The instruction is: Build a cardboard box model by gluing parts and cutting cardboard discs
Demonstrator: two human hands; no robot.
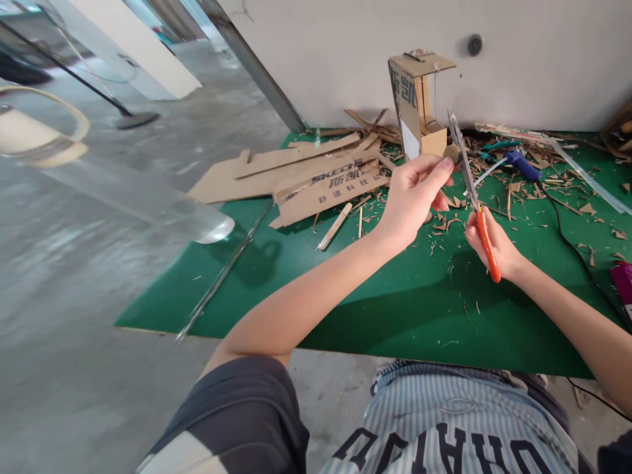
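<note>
Between the thumb and fingers of my left hand is a small piece of cardboard, pinched above the table. My right hand grips scissors with orange handles, their blades pointing up and away beside the cardboard piece. Whether the blades touch the piece I cannot tell. Just behind my left hand stands an upright cardboard structure with a flat top and printed characters on its side. Cardboard scraps lie scattered under and around both hands.
Large printed cardboard sheets lie left of my hands on the green table. A blue glue gun with a black cord is to the right. A clear strip crosses the left edge. A white wall rises behind.
</note>
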